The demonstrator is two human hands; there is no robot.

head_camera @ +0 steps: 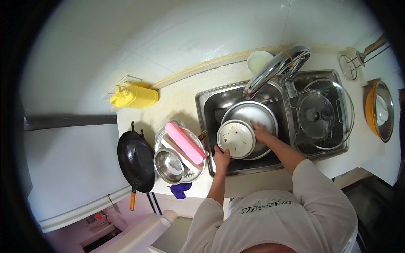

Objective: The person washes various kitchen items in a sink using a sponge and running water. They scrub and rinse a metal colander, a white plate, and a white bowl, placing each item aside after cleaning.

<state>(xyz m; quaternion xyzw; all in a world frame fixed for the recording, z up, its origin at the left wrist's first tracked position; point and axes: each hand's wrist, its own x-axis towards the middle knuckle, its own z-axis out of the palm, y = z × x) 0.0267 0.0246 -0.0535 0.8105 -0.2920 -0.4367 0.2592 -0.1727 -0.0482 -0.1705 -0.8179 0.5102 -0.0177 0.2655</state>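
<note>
A white dish [236,139] with food scraps in it is tilted over the left basin of the steel sink [284,104]. My left hand [222,158] grips its lower left rim. My right hand [261,132] is at the dish's right side, with its fingers over a round metal basin [250,110] that stands in the sink, holding whitish, sudsy-looking water. Whether the right fingers touch the dish, I cannot tell. The chrome faucet [269,71] arches above the basin.
Left of the sink stand a steel bowl [169,166], a pink lid-like object [185,144], a black wok [136,161] and a yellow jug [136,96]. A glass lid [316,115] covers the right basin. A white bowl [258,61] sits behind the faucet, an orange bowl [373,110] far right.
</note>
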